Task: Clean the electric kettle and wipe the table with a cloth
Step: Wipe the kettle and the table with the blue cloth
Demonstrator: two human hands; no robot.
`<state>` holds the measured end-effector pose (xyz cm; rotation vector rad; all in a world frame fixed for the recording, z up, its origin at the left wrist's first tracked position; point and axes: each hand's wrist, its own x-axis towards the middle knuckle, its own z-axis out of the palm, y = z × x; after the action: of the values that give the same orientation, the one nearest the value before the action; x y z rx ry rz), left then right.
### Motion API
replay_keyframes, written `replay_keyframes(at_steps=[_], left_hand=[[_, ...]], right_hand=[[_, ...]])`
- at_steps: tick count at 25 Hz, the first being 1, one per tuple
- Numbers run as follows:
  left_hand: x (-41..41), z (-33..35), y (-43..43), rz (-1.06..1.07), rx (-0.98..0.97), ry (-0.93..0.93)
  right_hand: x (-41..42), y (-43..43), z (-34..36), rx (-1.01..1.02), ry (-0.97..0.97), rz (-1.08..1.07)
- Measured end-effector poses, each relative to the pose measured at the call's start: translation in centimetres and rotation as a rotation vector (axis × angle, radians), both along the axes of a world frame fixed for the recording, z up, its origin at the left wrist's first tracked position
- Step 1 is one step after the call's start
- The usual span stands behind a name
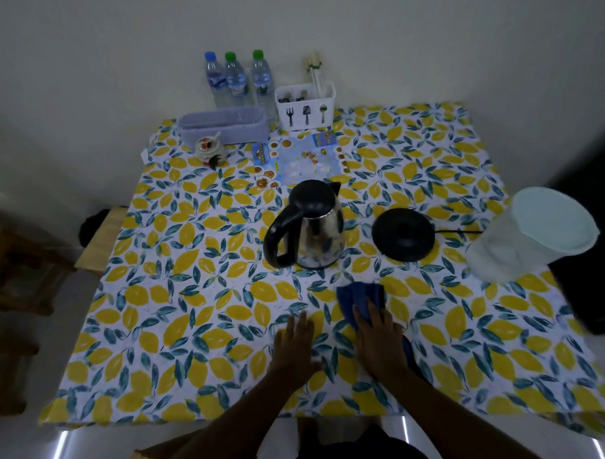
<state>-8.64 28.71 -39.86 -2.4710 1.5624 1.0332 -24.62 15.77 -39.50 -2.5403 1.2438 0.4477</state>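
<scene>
A steel electric kettle [315, 229] with a black lid and handle stands upright in the middle of the table [159, 303], off its round black base [403, 233], which lies just to its right with a cord running right. A blue cloth [360, 297] lies on the lemon-print tablecloth in front of the kettle. My right hand [378, 336] rests flat on the near part of the cloth, fingers pointing towards the kettle. My left hand [294, 343] lies flat on the bare tablecloth beside it, fingers apart and holding nothing.
A pale lidded bucket [531, 235] stands at the right edge. Along the back are three water bottles [236, 79], a white cutlery holder [305, 105], a lilac box [222, 125], a small jar [209, 150] and a printed leaflet [298, 159]. Wooden stools [99, 236] stand left.
</scene>
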Motion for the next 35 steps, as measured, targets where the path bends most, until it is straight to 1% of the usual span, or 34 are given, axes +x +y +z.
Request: replay_keyframes(at_steps=[4, 7, 9, 12, 14, 16, 18, 19, 21, 23, 25, 27, 29, 33, 35], left_hand=[[0.0, 0.5, -0.4, -0.002, 0.023, -0.013], [-0.3, 0.8, -0.5, 0.001, 0.031, -0.018], [-0.3, 1.1, -0.5, -0.002, 0.032, -0.035], [-0.7, 1.1, -0.4, 0.015, 0.029, -0.063], [-1.5, 1.2, -0.8, 0.059, 0.026, -0.056], [-2.9, 1.1, -1.4, 0.071, -0.001, -0.069], [-4.4, 0.8, -2.3, 0.015, -0.030, -0.103], [-5.2, 0.7, -2.9, -0.005, -0.038, -0.094], [-6.1, 0.5, -3.9, -0.031, -0.048, -0.066], [-7.0, 0.4, -4.9, -0.071, -0.074, -0.063], [-7.9, 0.7, -5.8, -0.107, -0.078, -0.057], [-8.8, 1.2, -6.4, -0.160, -0.085, -0.074], [-9.3, 1.7, -6.9, -0.210, -0.103, -0.105], [-9.3, 2.8, -7.6, -0.197, -0.150, -0.092], [-8.7, 3.3, -7.7, -0.188, -0.217, -0.097]], right_hand=[[4.3, -4.8, 0.7, -0.066, -0.007, -0.054], [6.8, -8.5, 1.0, 0.030, -0.033, -0.103], [6.5, -8.8, 0.6, 0.040, -0.050, -0.098], [3.6, -6.2, 0.0, -0.017, -0.083, -0.070], [0.4, -3.8, -0.4, -0.015, -0.095, -0.054], [-3.0, -1.9, -0.2, 0.002, -0.069, -0.012], [-5.8, -1.2, 0.4, 0.021, 0.006, 0.002], [-7.2, -1.6, 0.6, -0.005, 0.033, -0.017], [-9.9, -3.3, 0.9, -0.042, 0.024, -0.073], [-12.9, -5.3, 0.9, -0.084, -0.040, -0.181], [-15.1, -6.1, 0.9, -0.127, -0.072, -0.229], [-15.7, -6.1, 1.3, -0.116, -0.026, -0.192], [-15.6, -6.2, 1.1, -0.127, -0.045, -0.170], [-15.5, -5.6, 1.6, -0.149, -0.086, -0.184], [-14.6, -5.2, 2.2, -0.152, -0.122, -0.183]])
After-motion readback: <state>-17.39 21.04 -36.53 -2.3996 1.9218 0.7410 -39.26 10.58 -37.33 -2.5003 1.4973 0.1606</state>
